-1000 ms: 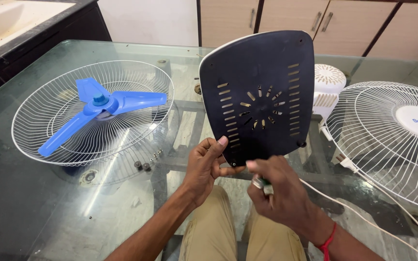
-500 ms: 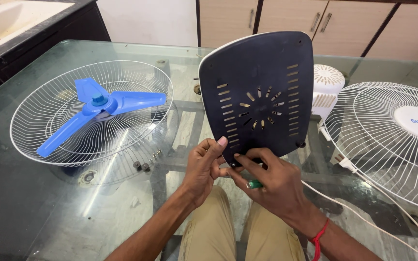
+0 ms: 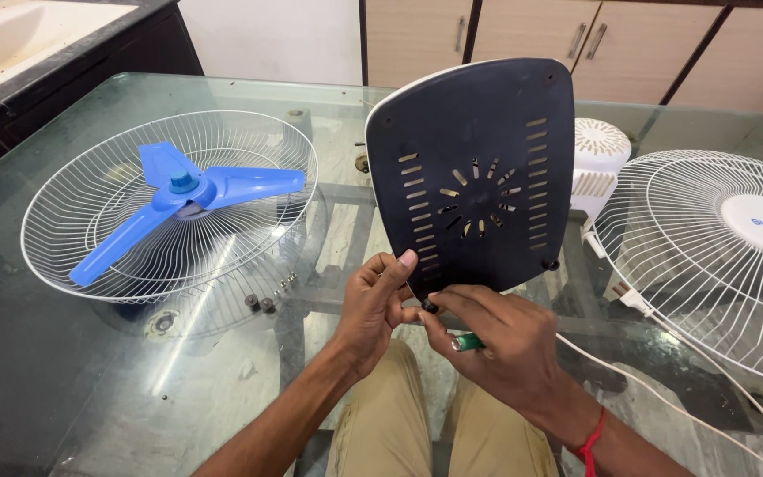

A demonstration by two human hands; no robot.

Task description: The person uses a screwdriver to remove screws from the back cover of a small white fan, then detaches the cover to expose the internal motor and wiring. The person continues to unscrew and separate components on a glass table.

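Observation:
I hold a dark navy fan base plate (image 3: 474, 168) upright over the glass table, its slotted underside facing me. My left hand (image 3: 373, 305) grips its lower left corner, thumb on the face. My right hand (image 3: 496, 340) sits just below the bottom edge, fingertips pinching a small dark part at the corner, with a green-handled tool (image 3: 467, 341) tucked in the palm.
A white wire fan guard (image 3: 90, 256) with a blue three-blade propeller (image 3: 183, 194) lies at the left. Small screws (image 3: 262, 302) lie beside it. At the right sit a white motor housing (image 3: 600, 155), another white guard (image 3: 717, 256) and a white cord (image 3: 655, 389). Cabinets stand behind.
My right hand moved from below the plate up to its bottom corner, and its fingers now pinch a small part there. The plate and my left hand stayed almost still.

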